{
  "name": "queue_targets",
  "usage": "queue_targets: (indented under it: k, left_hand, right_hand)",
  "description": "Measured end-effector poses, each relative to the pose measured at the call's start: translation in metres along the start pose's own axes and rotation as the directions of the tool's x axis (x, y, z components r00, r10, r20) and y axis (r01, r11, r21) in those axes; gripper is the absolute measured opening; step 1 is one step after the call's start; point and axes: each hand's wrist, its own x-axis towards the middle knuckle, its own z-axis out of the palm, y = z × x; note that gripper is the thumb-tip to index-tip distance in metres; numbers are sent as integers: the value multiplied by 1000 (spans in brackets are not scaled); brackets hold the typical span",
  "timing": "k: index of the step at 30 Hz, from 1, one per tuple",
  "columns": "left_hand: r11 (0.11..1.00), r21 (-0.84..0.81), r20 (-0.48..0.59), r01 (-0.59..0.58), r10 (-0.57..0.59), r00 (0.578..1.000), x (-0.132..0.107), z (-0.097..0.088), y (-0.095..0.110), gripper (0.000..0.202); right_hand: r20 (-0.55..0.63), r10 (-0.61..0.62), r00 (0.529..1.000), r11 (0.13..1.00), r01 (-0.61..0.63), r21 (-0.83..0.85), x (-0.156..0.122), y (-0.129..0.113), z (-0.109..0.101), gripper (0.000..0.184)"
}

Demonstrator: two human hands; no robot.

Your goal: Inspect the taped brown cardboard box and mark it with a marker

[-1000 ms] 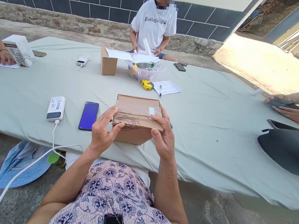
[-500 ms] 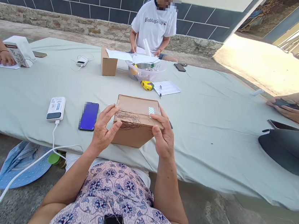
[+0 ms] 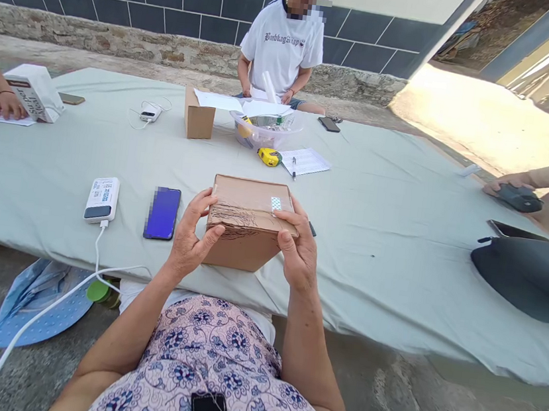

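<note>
A brown cardboard box (image 3: 244,248) rests near the front edge of the cloth-covered table, dark scribbled lines along its top front edge and a small blue-and-white patterned sticker (image 3: 275,203) on its top. My left hand (image 3: 193,235) grips its left side, the thumb at the front edge. On the right side my right hand (image 3: 300,242) holds it too, fingers lying over the top and thumb at the front. Behind my right fingers a thin dark object (image 3: 312,229) is mostly hidden. Left of the box lies a phone (image 3: 163,214) with a blue screen.
A white power bank (image 3: 102,199) with a cable lies at left. Beyond the box are a yellow tape measure (image 3: 269,157), a plastic basin (image 3: 257,137) and another carton (image 3: 198,121). A dark cap (image 3: 526,273) lies at right. Other people sit around the table.
My hands stay on the box, which has hardly moved. At the right, the other person's hand has shifted with the dark object it holds.
</note>
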Motion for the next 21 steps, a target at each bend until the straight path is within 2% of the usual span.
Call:
queue_targets:
  k: [5, 12, 14, 17, 19, 21]
  left_hand:
    - [996, 63, 27, -64, 62, 998, 3, -6, -5, 36]
    - [1000, -11, 20, 5, -4, 1000, 1, -2, 0, 33]
    - [997, -63, 50, 42, -39, 998, -1, -2, -2, 43]
    - [971, -181, 152, 158, -131, 980, -3, -5, -6, 80]
    - [932, -241, 264, 271, -206, 942, -3, -8, -8, 102]
    - [896, -256, 370, 363, -256, 893, -1, -11, -7, 114]
  right_hand:
    - [-13, 15, 1000, 999, -14, 41, 2, 2, 0, 43]
    - [-13, 52, 999, 993, -51, 104, 2, 1, 0, 41]
    - [-15, 83, 996, 986, -80, 143, 1, -1, -1, 39]
    - [-22, 148, 989, 965, -139, 223, 1, -3, -4, 42]
    - [-23, 195, 980, 951, -184, 249, 1, -4, -5, 44]
    - [-36, 234, 972, 946, -219, 240, 1, -4, -6, 47]
